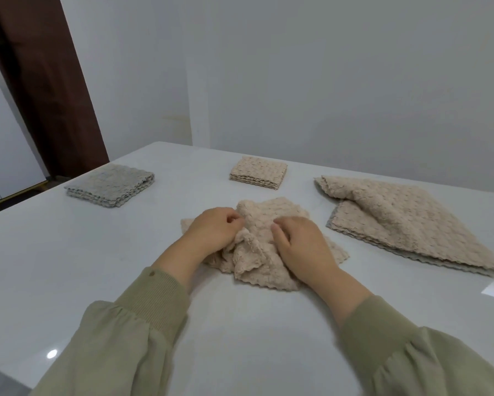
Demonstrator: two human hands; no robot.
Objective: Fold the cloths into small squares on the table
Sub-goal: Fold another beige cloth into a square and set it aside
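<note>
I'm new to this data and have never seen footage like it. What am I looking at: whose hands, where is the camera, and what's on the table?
There is no machine here: a person in green sleeves works with bare hands. The single picture comes from a camera worn on the head, looking forward and down. The left hand and right hand both grip a crumpled beige cloth lying on the white table. Beyond it sits a small folded beige square. At far left is a folded grey cloth, and at right a pile of larger beige cloths.
</note>
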